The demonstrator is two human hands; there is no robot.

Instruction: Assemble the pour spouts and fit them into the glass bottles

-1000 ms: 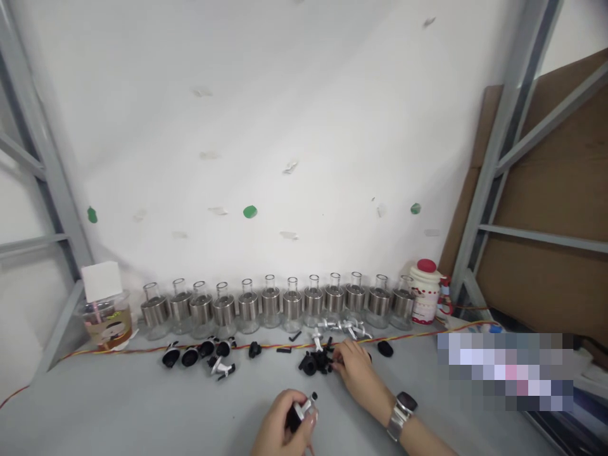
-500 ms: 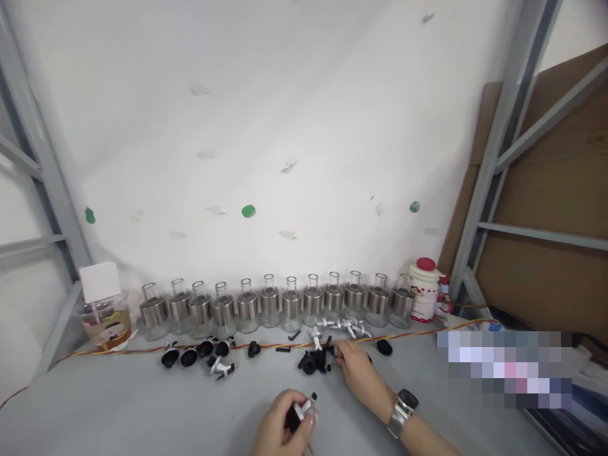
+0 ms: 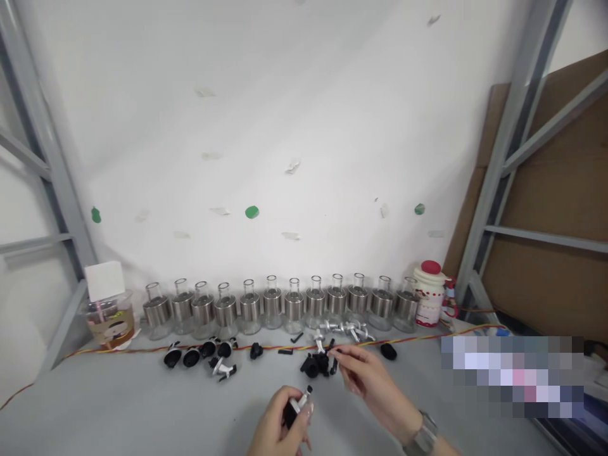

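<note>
Low in the view, my left hand is closed around a bottle pour spout with a dark base, a silvery neck and a black tip. My right hand pinches a small black piece between thumb and fingertips, just above a pile of black parts. Its exact kind is too small to make out. Silver spouts lie behind the pile. Left of it rest black caps, a loose silver spout with a black lever and a black stopper.
A row of glass bottles with steel sleeves stands along the wall. A drink cup is at the left end, a cream jar with red lid at the right. A red-yellow wire crosses the grey table. A black oval piece lies right.
My right hand has lifted slightly from the pile and turned, now showing a small black piece in its fingertips. My left hand still holds the spout. The view has shifted slightly.
</note>
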